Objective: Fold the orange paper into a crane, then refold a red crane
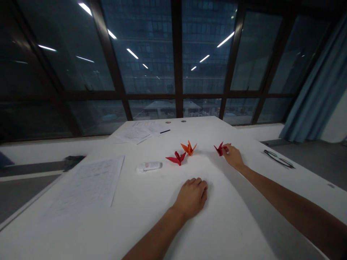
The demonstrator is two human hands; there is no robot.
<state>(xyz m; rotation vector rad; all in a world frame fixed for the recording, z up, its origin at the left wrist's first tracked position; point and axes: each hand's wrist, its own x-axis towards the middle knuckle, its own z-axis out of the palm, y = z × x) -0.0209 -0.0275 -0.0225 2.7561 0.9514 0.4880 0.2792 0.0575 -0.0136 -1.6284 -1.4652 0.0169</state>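
Observation:
My right hand (232,156) reaches out on the right side of the table and pinches a dark red paper crane (219,148) at its right side. Left of it stand an orange paper crane (189,148) and, slightly nearer, another red paper crane (177,158), close together. My left hand (192,196) rests on the tabletop in front of these cranes, touching neither. Its fingers are curled into a loose fist, with nothing showing in them.
A white correction-tape-like case (149,166) lies left of the cranes. Printed sheets (86,180) cover the left side, with more papers (141,132) and a black pen (165,131) farther back. Black-framed glasses (279,159) lie near the right edge of the white table (151,224).

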